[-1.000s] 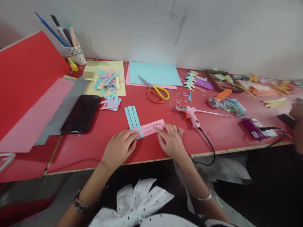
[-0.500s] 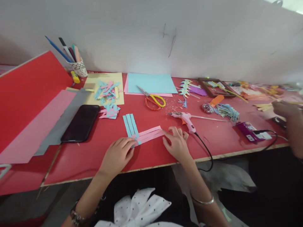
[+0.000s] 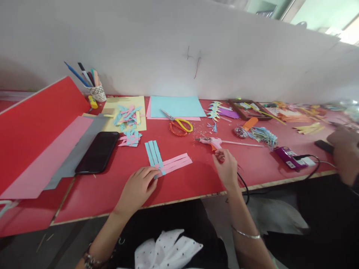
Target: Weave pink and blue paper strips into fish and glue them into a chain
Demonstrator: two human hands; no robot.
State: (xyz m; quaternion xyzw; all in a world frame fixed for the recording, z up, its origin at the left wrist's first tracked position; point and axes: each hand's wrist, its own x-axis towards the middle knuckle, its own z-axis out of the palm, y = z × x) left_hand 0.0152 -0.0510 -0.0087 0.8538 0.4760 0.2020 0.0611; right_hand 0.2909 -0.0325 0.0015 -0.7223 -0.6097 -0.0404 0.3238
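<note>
Blue paper strips (image 3: pixel 153 153) cross pink paper strips (image 3: pixel 178 163), woven together at one corner on the red table. My left hand (image 3: pixel 138 188) presses that woven corner down, its fingertips covering part of it. To the right, my right hand (image 3: pixel 226 170) is closed at the handle of a pink glue gun (image 3: pixel 211 141), and hides most of the handle. The gun lies on the table with its nozzle pointing left and a clear glue stick out of its back.
Scissors (image 3: pixel 179 126) lie beyond the strips, partly on blue paper sheets (image 3: pixel 176 106). A phone (image 3: pixel 98 152) and a pile of paper scraps (image 3: pixel 128 116) are at left. The cord plugs into a purple power strip (image 3: pixel 290 158). Another person's hand (image 3: pixel 343 145) is at far right.
My right hand has let go of the pink strips' right end and moved right to the glue gun's handle. My left hand stays on the woven corner. The view has shifted slightly.
</note>
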